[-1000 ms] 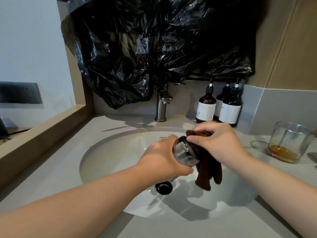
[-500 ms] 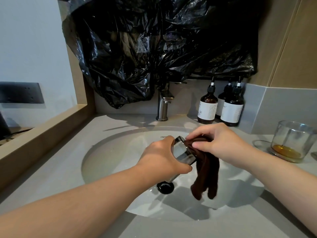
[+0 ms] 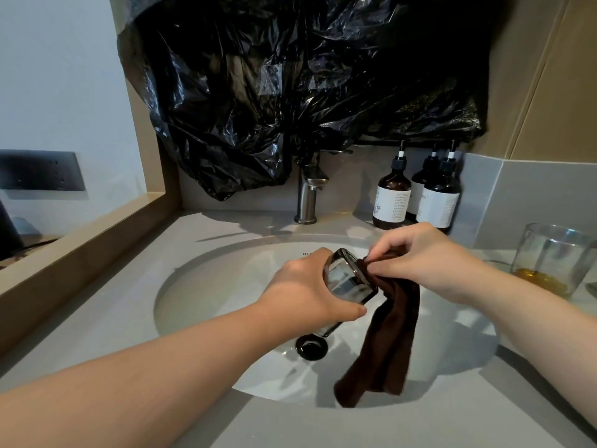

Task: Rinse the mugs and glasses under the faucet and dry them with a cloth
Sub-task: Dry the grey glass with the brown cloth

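Glass [image 3: 349, 282] lies tilted at frame centre, gripped round its body by the left hand [image 3: 307, 292] above the sink [image 3: 226, 286]; a wet slip would likely drop it onto the hard basin. Brown cloth [image 3: 387, 344], pinched at the mouth of the tumbler by the right hand [image 3: 420, 257], trails low toward the basin and may soak. At the right edge, a second glass [image 3: 552, 257] holding amber liquid sits near the right forearm, easy to knock

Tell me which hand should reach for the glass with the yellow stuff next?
Probably the right hand: the yellow-stuff glass stands on its side of the sink. It pinches the brown cloth, though; the left hand grips the other glass.
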The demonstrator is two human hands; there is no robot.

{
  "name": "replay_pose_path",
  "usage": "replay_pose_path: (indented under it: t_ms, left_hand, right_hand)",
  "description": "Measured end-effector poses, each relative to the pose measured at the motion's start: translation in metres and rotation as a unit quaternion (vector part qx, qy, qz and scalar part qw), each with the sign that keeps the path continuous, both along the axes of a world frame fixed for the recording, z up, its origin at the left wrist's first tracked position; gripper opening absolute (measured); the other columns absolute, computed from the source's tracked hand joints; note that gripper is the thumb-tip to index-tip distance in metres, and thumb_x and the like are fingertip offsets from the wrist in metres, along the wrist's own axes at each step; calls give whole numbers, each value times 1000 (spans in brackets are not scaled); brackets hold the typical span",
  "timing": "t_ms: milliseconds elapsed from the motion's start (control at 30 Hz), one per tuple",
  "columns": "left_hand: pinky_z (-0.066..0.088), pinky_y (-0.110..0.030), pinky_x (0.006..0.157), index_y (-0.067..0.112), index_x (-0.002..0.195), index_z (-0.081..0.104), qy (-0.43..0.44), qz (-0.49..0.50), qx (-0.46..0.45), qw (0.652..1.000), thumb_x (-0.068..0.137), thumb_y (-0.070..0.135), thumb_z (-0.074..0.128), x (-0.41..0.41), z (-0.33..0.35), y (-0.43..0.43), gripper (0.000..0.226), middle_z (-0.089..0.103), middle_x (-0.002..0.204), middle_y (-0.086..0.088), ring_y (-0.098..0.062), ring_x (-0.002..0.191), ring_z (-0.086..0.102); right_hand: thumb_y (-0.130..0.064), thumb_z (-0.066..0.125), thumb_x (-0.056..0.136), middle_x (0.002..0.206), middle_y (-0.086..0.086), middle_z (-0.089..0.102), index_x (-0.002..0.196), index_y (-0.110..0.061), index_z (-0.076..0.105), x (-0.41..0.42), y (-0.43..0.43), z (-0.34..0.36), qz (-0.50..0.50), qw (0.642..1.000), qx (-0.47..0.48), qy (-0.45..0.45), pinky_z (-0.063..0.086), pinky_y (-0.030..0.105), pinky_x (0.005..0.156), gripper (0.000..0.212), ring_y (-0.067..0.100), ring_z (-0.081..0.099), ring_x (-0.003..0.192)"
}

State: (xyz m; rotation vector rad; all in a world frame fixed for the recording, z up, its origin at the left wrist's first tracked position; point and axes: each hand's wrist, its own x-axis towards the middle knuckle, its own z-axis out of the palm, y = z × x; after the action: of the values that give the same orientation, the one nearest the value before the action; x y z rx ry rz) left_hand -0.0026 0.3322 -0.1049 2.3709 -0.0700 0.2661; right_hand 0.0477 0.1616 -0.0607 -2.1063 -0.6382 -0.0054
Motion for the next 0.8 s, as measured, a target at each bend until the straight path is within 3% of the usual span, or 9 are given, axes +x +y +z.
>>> replay_pose_path:
  t_ms: [133,233,333,433,500,567,667,800]
  left_hand:
    - [56,-33,76,32,101,52,7,-22,18,1000,61,49,78,-4,0,-3,50,62,89,11,-8,82,60]
    - [55,-31,78,34,104,53,-2,-16,-4,1000,61,49,78,-3,0,-3,52,63,90,14,-4,84,60]
    - [55,-31,77,35,100,55,2,-4,-31,1000,59,51,77,-2,0,-3,49,64,91,13,-4,84,60]
    - [49,-22,69,34,100,54,4,5,-41,999,62,50,77,-1,1,-3,47,61,89,15,-1,83,58]
    - [46,-19,67,33,103,54,0,11,-48,999,64,50,78,-1,1,-2,48,60,89,15,0,83,57]
    - [42,-17,63,32,104,54,1,16,-49,999,65,50,77,-1,1,-2,49,59,89,15,0,81,55]
    - [40,-15,60,34,103,54,5,23,-49,999,65,50,77,0,0,-3,47,59,89,15,2,80,55]
    - [49,-19,70,35,107,54,8,19,-49,999,65,51,77,0,1,-4,51,60,94,16,0,85,57]
  right_hand:
    - [-7,77,74,81,-5,71,68,-24,72,-7,12,-8,-49,994,47,-89,51,15,73,18,5,64,78]
    - [-7,73,77,88,-15,70,68,-31,72,-13,15,-6,10,993,93,-68,47,8,71,26,-2,63,86]
    - [-6,65,83,102,-10,69,76,-27,72,-13,14,-9,82,985,148,28,51,19,80,24,7,65,97]
    - [-12,54,92,114,-7,63,85,-25,71,-10,12,-10,114,977,160,82,48,29,93,23,9,61,107]
    - [-15,50,95,119,-7,58,90,-27,71,-9,10,-9,142,973,159,87,43,28,99,24,6,56,112]
    - [-21,56,90,123,-6,52,96,-37,68,-9,8,-8,160,982,92,45,42,23,100,21,4,52,115]
    - [-11,57,92,120,-7,55,99,-41,63,-1,8,-15,90,996,26,-6,42,26,99,32,6,54,110]
    - [-5,62,88,99,-2,66,92,-37,66,13,2,-16,-60,994,89,5,49,39,90,33,15,60,81]
